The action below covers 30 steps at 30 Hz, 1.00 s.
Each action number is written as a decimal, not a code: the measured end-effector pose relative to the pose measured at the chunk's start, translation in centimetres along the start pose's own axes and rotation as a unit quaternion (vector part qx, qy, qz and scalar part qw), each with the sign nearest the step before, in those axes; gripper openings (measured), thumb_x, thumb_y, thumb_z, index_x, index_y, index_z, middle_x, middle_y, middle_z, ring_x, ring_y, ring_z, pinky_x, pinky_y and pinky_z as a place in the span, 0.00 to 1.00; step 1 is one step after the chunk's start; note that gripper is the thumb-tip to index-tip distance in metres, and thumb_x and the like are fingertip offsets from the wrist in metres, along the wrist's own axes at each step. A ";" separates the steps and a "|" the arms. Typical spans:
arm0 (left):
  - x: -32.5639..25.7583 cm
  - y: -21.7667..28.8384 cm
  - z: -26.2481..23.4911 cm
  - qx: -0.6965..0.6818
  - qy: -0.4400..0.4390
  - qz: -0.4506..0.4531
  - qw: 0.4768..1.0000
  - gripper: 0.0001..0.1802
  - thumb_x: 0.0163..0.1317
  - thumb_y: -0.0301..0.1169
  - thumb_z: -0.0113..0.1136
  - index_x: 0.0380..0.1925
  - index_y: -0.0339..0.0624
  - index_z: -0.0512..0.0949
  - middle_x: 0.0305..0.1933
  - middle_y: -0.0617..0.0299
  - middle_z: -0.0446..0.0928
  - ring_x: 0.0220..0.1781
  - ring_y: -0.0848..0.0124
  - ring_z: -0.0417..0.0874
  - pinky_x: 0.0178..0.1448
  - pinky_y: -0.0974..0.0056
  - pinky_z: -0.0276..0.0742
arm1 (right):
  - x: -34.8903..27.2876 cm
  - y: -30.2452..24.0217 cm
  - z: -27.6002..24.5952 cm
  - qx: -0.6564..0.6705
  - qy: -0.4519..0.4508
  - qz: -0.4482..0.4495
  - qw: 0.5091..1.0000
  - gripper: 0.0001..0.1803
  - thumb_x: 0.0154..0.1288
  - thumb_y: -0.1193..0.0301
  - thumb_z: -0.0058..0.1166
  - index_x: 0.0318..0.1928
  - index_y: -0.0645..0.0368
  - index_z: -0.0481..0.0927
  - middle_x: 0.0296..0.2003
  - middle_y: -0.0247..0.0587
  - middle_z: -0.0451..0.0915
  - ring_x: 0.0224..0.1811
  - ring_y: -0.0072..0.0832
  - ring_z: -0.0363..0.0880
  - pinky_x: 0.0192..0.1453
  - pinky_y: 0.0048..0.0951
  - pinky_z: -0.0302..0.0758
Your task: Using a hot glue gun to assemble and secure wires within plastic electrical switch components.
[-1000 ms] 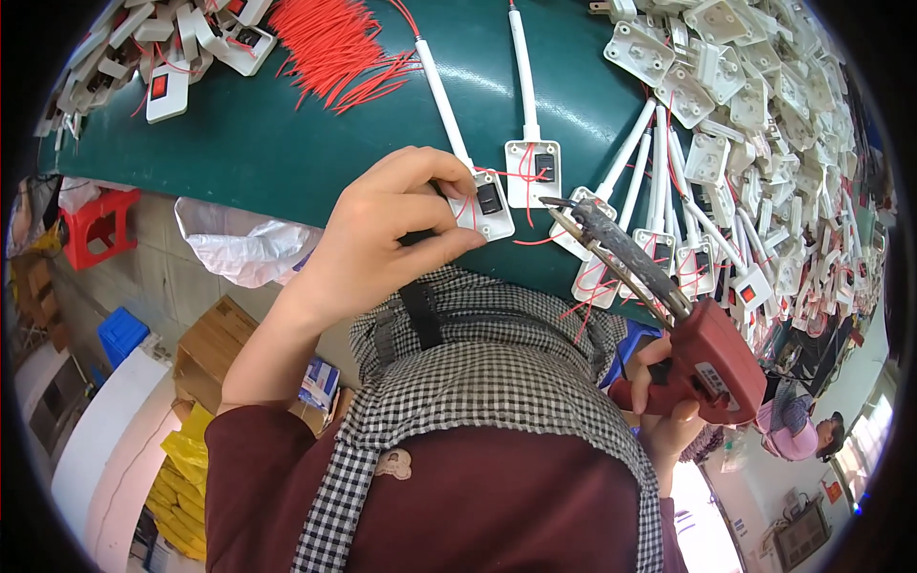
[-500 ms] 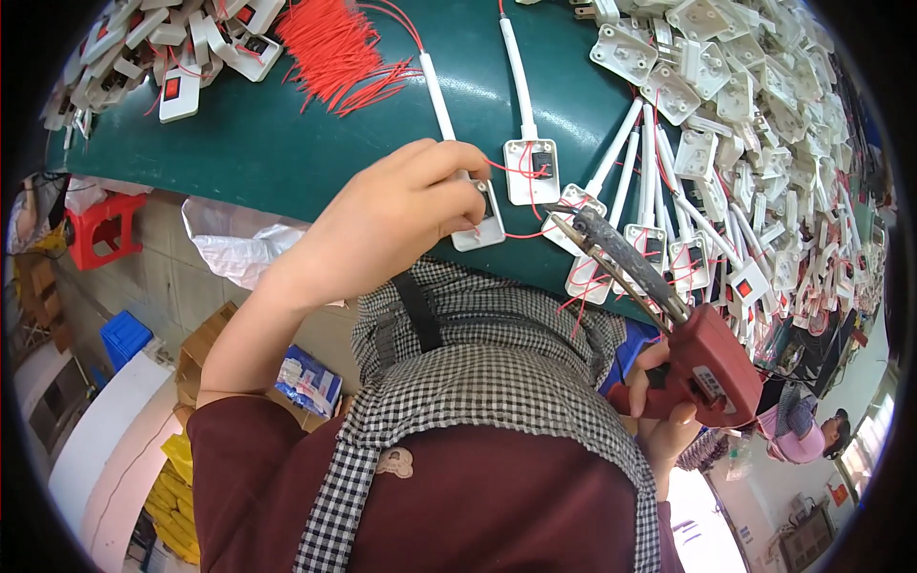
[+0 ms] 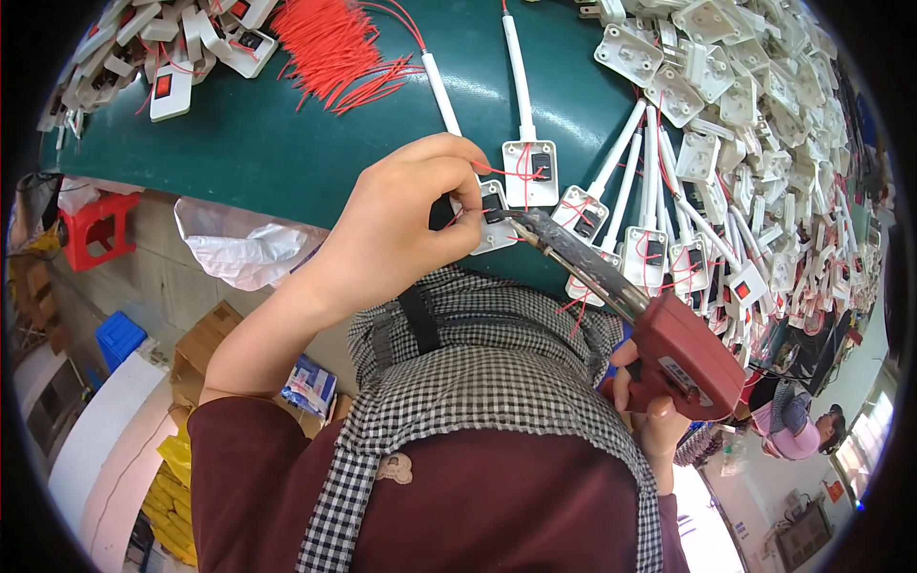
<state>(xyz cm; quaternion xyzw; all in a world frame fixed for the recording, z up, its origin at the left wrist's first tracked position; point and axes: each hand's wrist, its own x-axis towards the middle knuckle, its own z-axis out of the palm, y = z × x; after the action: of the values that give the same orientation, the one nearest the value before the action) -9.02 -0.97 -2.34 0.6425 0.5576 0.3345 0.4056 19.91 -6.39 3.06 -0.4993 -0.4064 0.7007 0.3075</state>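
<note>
The near edge of the green table (image 3: 220, 143) slopes from the left of the frame down past the centre, and the first white switch housing (image 3: 499, 236) lies close to it at mid-frame. A bare green stretch runs from the upper left to the left hand (image 3: 411, 210); right of centre, room is tighter. That hand's thumb and fingertips draw together over the housing's left side, though whether they pinch a thin wire cannot be told. The right hand (image 3: 659, 411), lower right, is wrapped around the grip of a red soldering gun (image 3: 688, 358), its tip reaching the housing's black switch.

The tabletop is smooth and shiny; below it at left are a tiled floor (image 3: 158, 244), a white plastic bag (image 3: 239, 248), a red stool (image 3: 95, 229) and a blue bin (image 3: 122, 334). Another person (image 3: 793, 425) is at the right edge.

A second white housing (image 3: 516, 191) sits just right of the left hand. Beyond the gun's shaft, wired housings (image 3: 645, 248) fan out, crowding the right side below a heap of white shells (image 3: 735, 57). Cut red wires (image 3: 330, 48) lie at upper centre-left, finished-looking switches (image 3: 172, 91) at upper left
</note>
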 end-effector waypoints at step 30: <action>0.1 -0.2 0.0 0.002 -0.013 0.004 1.000 0.05 0.43 0.19 0.58 0.23 0.36 0.73 0.42 0.56 0.76 0.43 0.64 0.78 0.48 0.66 0.72 | 0.5 -0.6 0.6 -0.028 0.041 0.037 0.998 0.45 0.51 0.43 0.61 0.58 0.66 0.66 0.44 0.53 0.76 0.22 0.21 0.69 0.22 0.18 0.66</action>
<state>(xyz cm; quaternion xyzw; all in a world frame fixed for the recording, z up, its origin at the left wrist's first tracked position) -9.10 -0.90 -2.57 0.6497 0.5503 0.3268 0.4102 19.22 -5.83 3.47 -0.5510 -0.3942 0.6787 0.2837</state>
